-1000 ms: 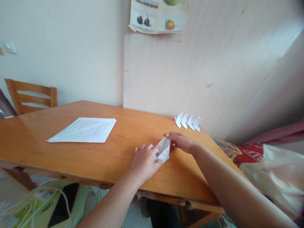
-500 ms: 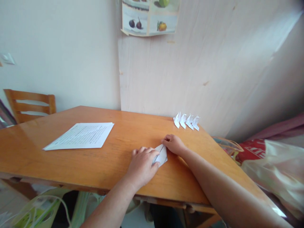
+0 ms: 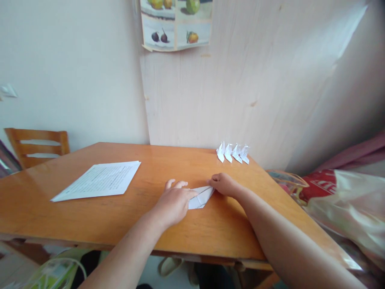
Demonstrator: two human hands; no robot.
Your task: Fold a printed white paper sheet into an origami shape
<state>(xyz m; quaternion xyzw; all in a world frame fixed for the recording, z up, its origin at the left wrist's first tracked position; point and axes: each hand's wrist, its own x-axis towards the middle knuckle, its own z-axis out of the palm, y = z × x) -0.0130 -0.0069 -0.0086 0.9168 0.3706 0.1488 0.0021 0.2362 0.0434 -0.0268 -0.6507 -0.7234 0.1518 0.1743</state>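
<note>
A small folded piece of white paper point(image 3: 201, 197) lies flat on the orange wooden table point(image 3: 90, 208). My left hand point(image 3: 173, 200) rests on its left part, fingers stretched forward and pressing down. My right hand point(image 3: 224, 184) is curled with its fingertips pressed on the paper's right corner. Beyond the hands, near the wall, stands a row of several small folded white paper pieces point(image 3: 232, 152).
A stack of printed sheets point(image 3: 98, 180) lies on the table's left half. A wooden chair point(image 3: 34, 145) stands behind the table at left. Plastic bags point(image 3: 339, 204) sit off the right edge. A fruit poster point(image 3: 176, 24) hangs on the wall.
The paper's raised flap has been pressed down flat onto the table. My right hand has curled onto its right corner. The view has shifted so the scene sits further left.
</note>
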